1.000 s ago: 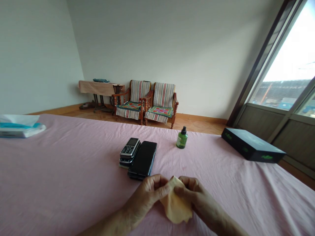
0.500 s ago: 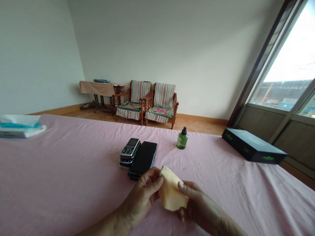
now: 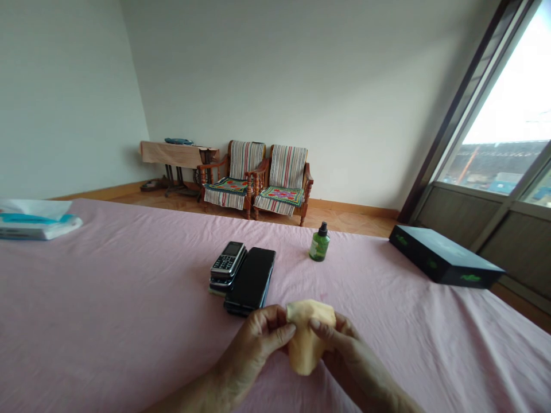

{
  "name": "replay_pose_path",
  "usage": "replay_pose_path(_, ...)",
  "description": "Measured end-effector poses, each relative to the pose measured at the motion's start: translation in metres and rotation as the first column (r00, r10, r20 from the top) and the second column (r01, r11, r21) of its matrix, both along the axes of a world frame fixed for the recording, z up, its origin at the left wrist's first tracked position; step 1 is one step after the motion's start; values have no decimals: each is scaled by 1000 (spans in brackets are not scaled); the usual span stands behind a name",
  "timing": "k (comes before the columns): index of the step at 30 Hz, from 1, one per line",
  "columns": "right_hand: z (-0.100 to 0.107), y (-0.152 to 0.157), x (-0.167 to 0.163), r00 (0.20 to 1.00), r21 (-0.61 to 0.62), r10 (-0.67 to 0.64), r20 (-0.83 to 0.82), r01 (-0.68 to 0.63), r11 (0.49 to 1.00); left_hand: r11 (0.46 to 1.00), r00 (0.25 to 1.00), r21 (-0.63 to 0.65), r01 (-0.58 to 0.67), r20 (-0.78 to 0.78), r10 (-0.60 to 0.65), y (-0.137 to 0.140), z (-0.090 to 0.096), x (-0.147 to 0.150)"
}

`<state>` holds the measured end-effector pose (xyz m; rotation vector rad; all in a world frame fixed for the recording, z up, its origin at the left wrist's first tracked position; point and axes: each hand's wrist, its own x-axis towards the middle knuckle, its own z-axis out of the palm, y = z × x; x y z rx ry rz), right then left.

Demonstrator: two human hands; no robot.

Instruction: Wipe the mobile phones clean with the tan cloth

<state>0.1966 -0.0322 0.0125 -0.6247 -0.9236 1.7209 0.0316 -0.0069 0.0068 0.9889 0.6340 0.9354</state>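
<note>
A small pale yellow cloth [image 3: 306,344] hangs between my two hands, its top edge stretched and its lower part drooping over the pink sheet [image 3: 129,298]. My left hand [image 3: 260,338] pinches the cloth's left side between thumb and fingers. On the other side, my right hand [image 3: 344,344] grips it, thumb in front and fingers behind. Just beyond my left hand lie a black smartphone [image 3: 252,278], on top of something dark, and a keypad phone [image 3: 229,258] that tops a small stack. Farther off, a green bottle [image 3: 319,245] with a black cap stands upright.
A flat black box [image 3: 443,255] with green marks lies at the right. At the far left is a tissue pack [image 3: 38,221]. Past the sheet's far edge stand two wooden armchairs [image 3: 282,178] and a cloth-covered table [image 3: 172,154]. A window [image 3: 495,137] is at the right.
The cloth has been turned and regripped: its tilted top edge now runs roughly level between my hands. Both hands have shifted slightly. The phones, bottle and box stay where they were.
</note>
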Motion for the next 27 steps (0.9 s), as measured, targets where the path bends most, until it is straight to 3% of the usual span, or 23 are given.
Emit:
replay_pose_path(8,-1,0,-2,985,-49,-84,151,92,995,989,984,141,43,-178,-17,-1,-4,2)
replay_pose_path(10,-4,2,2,979,-64,-124,164,136,989,967,965,250,57,-261,10,-3,-5,1)
replay_pose_path(12,-8,6,8,968,-82,-184,171,200,976,893,906,445,59,-399,139,-6,-3,-3)
replay_pose_path(14,-11,9,14,952,-107,-244,184,267,958,740,799,668,77,-485,355,-6,1,-10)
replay_pose_path(16,-14,12,19,940,-132,-281,195,309,942,567,679,817,104,-474,560,-4,8,-20)
replay_pose_path(19,-16,13,22,930,-144,-304,205,336,931,411,451,900,147,-430,782,6,19,-35)
replay_pose_path(20,-17,14,22,927,-142,-307,214,340,929,388,373,903,183,-429,823,9,22,-38)
replay_pose_path(22,-19,14,22,920,-133,-315,232,351,927,398,227,873,284,-464,856,15,25,-43)
replay_pose_path(25,-20,14,21,916,-117,-319,243,354,928,483,36,781,396,-539,842,17,28,-42)
replay_pose_path(27,-19,14,21,921,-107,-309,237,341,934,520,-42,739,429,-559,828,15,29,-39)
